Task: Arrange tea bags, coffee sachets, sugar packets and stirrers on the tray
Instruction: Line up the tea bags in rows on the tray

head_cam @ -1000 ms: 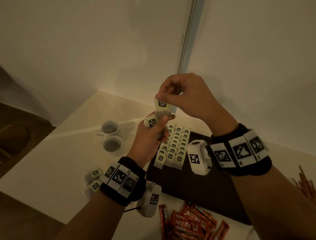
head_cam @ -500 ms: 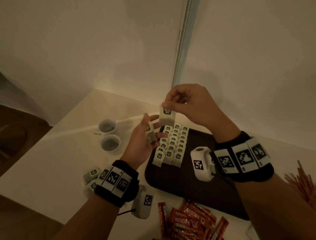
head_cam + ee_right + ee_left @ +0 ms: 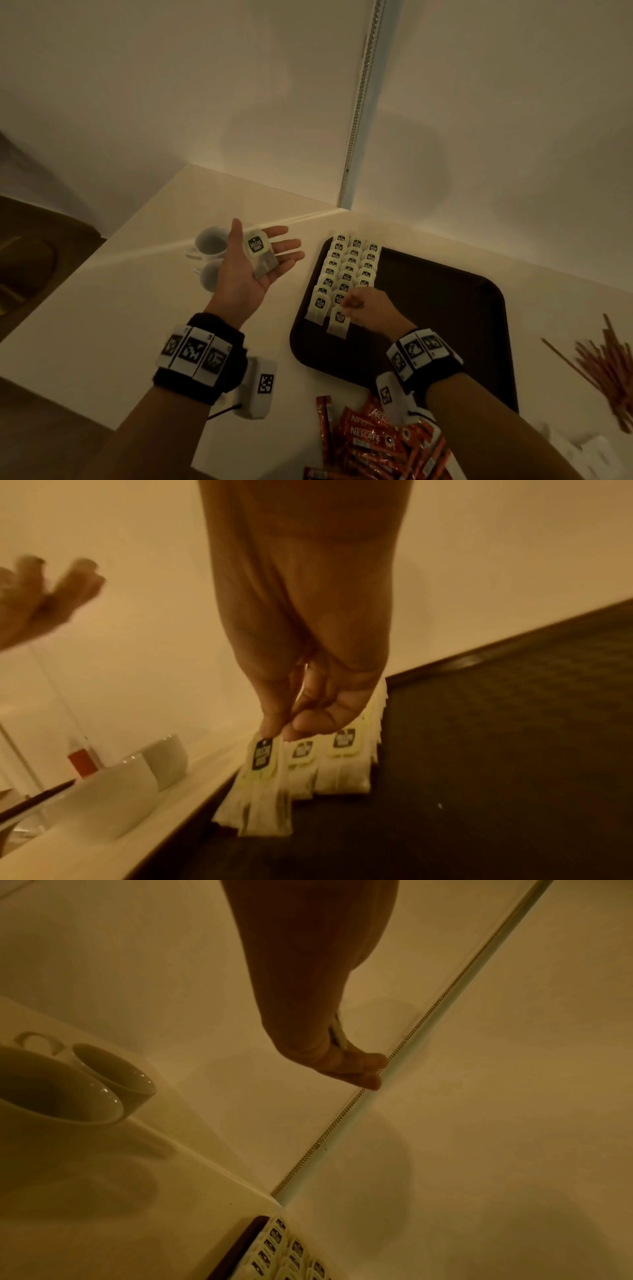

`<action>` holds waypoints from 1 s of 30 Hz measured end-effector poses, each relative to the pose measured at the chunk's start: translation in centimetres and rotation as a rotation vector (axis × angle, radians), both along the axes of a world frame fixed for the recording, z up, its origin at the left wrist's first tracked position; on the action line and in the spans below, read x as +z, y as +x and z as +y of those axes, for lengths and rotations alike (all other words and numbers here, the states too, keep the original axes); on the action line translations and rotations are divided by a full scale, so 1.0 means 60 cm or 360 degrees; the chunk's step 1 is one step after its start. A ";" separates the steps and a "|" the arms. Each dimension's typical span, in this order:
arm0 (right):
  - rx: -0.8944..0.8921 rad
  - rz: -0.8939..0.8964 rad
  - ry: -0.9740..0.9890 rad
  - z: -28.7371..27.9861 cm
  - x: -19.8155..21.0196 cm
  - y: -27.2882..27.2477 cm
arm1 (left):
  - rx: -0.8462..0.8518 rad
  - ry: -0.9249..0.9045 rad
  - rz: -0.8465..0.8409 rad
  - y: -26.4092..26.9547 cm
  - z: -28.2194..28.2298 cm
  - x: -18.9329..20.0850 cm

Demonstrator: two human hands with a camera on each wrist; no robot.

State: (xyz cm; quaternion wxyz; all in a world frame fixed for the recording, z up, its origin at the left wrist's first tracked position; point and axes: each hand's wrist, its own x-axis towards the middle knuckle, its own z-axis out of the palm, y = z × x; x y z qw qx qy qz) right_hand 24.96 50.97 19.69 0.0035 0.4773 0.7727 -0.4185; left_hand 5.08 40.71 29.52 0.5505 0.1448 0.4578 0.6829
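A dark brown tray (image 3: 445,308) carries three rows of overlapping tea bags (image 3: 352,267) along its left side. My right hand (image 3: 344,305) is low at the near end of the rows and pinches the tag of one tea bag (image 3: 339,320) between thumb and forefinger; the right wrist view shows this bag (image 3: 263,753) hanging down onto the tray (image 3: 479,750). My left hand (image 3: 274,234) hovers palm up left of the tray, fingers straight, with another tea bag (image 3: 260,253) lying loose on it. Coffee sachets (image 3: 370,438) lie heaped in front of the tray, and stirrers (image 3: 609,370) to its right.
Two white cups (image 3: 212,240) stand on the white counter beneath my left hand. Walls meet in a corner just behind the tray, where a beaded cord (image 3: 359,102) hangs. The counter's edge runs along the left, with a dark floor below.
Both hands were raised together, each holding tea bags. My right hand has dropped to the tray with one bag. My left hand has moved left and opened flat under its bag.
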 end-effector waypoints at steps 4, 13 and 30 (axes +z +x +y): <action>-0.0137 -0.0031 0.0130 0.011 -0.026 -0.009 | 0.0005 -0.0005 0.0013 -0.003 0.001 -0.005; -0.0193 -0.0039 0.0152 0.025 -0.056 -0.024 | -0.0040 -0.0023 0.0046 -0.012 0.002 -0.013; 0.0336 0.0917 0.0481 -0.002 0.270 -0.107 | -0.0340 0.0271 0.0493 0.036 0.023 0.027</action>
